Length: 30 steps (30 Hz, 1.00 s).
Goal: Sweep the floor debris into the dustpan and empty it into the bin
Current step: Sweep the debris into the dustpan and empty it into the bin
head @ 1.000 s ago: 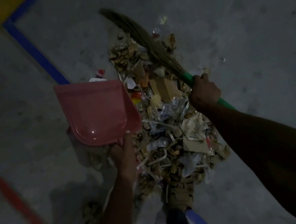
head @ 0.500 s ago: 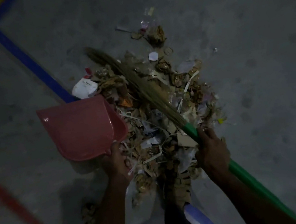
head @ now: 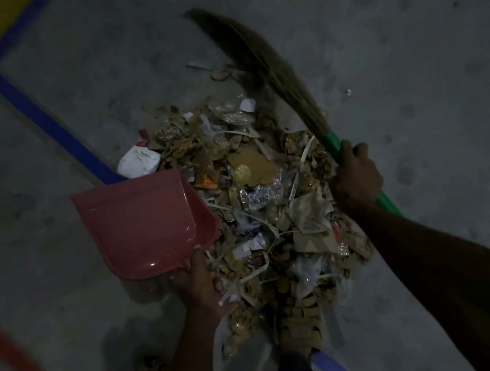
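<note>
Seen from the head camera: left hand [head: 199, 282] grips the rear edge of the pink dustpan [head: 144, 224], which lies just left of the debris pile [head: 272, 206] with its mouth facing away from the person. Right hand [head: 355, 180] is closed around the green handle of the broom [head: 270, 64]; its bristles extend over the far edge of the pile. Grey floor [head: 412, 81] bears a blue line [head: 46, 122] and a red line [head: 26, 367]; no bin visible
</note>
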Tool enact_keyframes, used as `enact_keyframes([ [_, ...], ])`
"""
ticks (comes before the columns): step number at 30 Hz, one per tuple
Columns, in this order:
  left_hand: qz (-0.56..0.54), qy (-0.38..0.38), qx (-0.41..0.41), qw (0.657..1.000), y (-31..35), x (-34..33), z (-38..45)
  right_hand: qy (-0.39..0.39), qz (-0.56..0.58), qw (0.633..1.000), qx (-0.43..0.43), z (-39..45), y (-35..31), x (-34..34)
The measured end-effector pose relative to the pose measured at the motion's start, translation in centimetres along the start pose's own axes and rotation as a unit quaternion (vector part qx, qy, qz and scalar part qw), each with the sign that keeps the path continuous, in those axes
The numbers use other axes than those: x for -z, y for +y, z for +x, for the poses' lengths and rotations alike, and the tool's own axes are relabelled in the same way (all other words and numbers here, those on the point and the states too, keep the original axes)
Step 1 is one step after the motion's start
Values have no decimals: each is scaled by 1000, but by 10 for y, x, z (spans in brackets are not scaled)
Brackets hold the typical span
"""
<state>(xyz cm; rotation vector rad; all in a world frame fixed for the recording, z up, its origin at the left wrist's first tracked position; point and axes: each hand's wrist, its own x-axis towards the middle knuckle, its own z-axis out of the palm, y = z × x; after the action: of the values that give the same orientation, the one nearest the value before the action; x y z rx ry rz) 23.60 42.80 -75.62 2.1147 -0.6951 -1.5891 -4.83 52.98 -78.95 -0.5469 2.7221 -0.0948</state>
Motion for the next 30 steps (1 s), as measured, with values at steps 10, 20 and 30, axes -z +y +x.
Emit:
enact_keyframes([
  [10,39,-53,27,998,16,-27,-5,-97,-36,994,41,-56,20,-23],
  [20,29,-44,38,998,-23,4,6,-56,38,998,-13,-189,62,-21],
  [30,67,-39,17,997,-48,23,10,28,40,988,-146,-167,119,-19],
])
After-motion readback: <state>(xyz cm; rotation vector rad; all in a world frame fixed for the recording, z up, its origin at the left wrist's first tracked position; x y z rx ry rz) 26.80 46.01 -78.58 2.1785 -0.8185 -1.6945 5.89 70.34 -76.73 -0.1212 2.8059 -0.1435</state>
